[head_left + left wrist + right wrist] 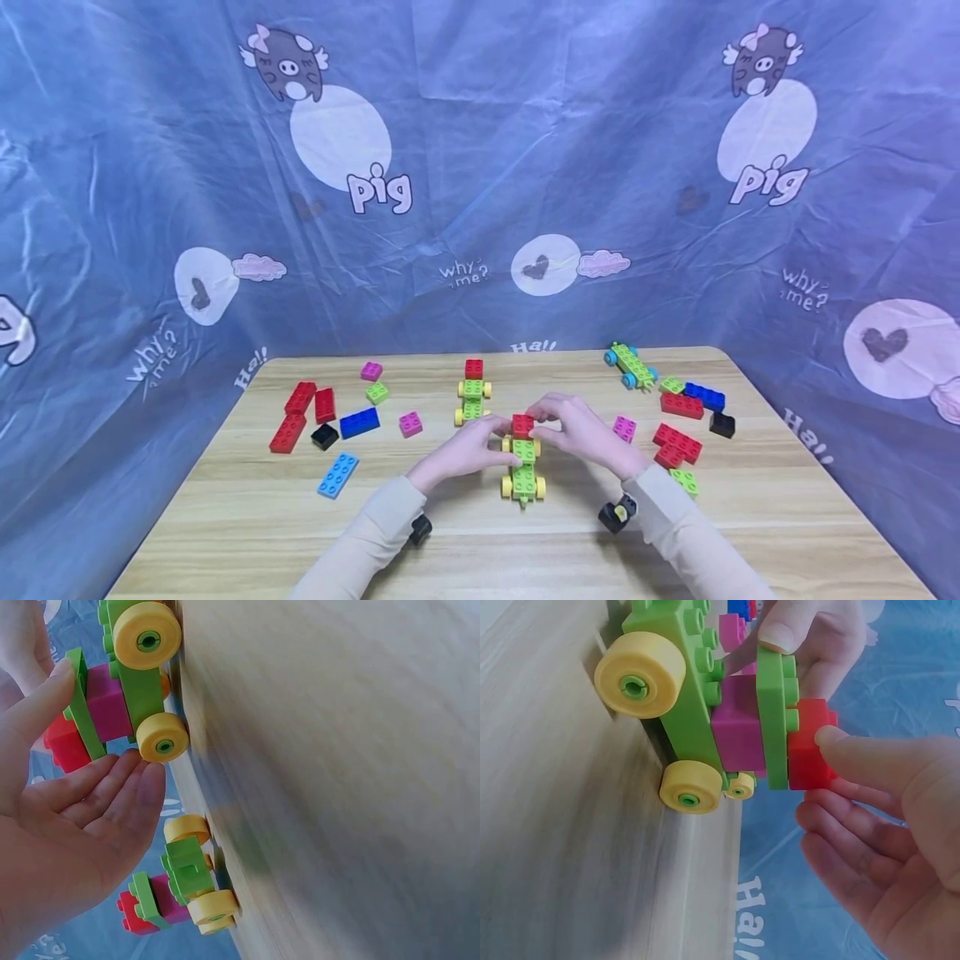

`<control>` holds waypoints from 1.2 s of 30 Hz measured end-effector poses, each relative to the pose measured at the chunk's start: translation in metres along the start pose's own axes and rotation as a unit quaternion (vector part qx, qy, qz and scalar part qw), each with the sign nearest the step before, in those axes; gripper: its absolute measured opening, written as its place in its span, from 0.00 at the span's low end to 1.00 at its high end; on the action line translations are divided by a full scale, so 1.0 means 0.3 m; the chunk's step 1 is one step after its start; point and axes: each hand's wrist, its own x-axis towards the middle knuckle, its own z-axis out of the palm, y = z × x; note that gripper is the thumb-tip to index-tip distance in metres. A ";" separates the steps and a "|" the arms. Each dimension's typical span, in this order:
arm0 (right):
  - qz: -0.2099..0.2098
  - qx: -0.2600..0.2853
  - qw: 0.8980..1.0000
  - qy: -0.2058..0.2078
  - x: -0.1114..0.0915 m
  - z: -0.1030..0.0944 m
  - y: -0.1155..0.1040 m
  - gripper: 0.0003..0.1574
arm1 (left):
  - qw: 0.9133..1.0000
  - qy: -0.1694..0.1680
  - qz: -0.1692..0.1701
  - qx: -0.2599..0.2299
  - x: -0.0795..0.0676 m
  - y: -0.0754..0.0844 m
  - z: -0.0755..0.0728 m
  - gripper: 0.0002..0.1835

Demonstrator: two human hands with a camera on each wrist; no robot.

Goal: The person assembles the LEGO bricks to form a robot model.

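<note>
A toy car with a green wheeled base [524, 485] and yellow wheels stands in front of me, its front pointing away. Stacked on its far end are a magenta brick [737, 724], a green plate brick [772, 720] and a red brick [808, 742]. My right hand [581, 429] pinches the red brick between thumb and finger, the other fingers lying loosely below. With the thumb on the green plate brick's near edge and fingers toward its far side, my left hand [468, 448] steadies the stack. A similar car [472, 398] stands just beyond that hand.
Left on the wooden table lie red bricks [288, 432], a dark blue brick [360, 422], a light blue brick [338, 476] and magenta bricks [410, 424]. To the right are a blue-wheeled green base [632, 365], more red bricks [681, 406] and a black brick [722, 425].
</note>
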 end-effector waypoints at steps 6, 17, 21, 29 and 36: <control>0.008 0.012 1.000 -0.003 -0.001 -0.001 -0.004 0.14 | 1.000 0.001 0.007 0.006 -0.001 -0.005 0.002 0.30; 0.014 0.017 1.000 0.002 -0.009 0.005 0.002 0.15 | 0.999 0.003 0.008 0.053 -0.015 -0.007 0.004 0.33; 0.006 0.013 1.000 0.006 -0.011 0.004 0.004 0.15 | 0.997 -0.001 0.004 0.074 -0.024 0.002 0.000 0.35; 0.000 0.001 1.000 0.009 -0.013 0.005 0.008 0.16 | 0.991 -0.013 -0.004 0.135 -0.045 0.016 -0.005 0.40; -0.004 0.002 1.000 0.012 -0.013 0.006 0.012 0.17 | 0.981 -0.020 -0.007 0.194 -0.058 0.032 0.001 0.42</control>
